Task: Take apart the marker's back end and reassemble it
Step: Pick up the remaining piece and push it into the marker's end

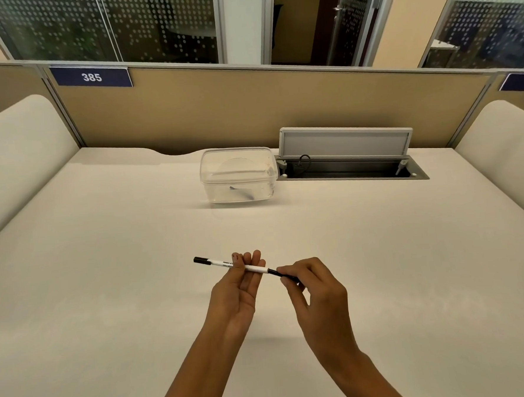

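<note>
A slim white marker [220,263] with a black piece at each end is held level above the desk, pointing left to right. My left hand [240,288] wraps its fingers around the middle of the white barrel, palm up. My right hand [314,290] pinches the black end piece [285,275] at the marker's right end between thumb and fingers. The black piece at the left end [201,260] sticks out free of both hands. I cannot tell whether the right end piece is joined to the barrel or pulled slightly off it.
A clear plastic box [238,176] with a lid stands at the back of the cream desk [105,269], a small dark item inside. Right of it lies an open cable hatch [351,168] with a raised flap. Tan partition panels close the desk's far side.
</note>
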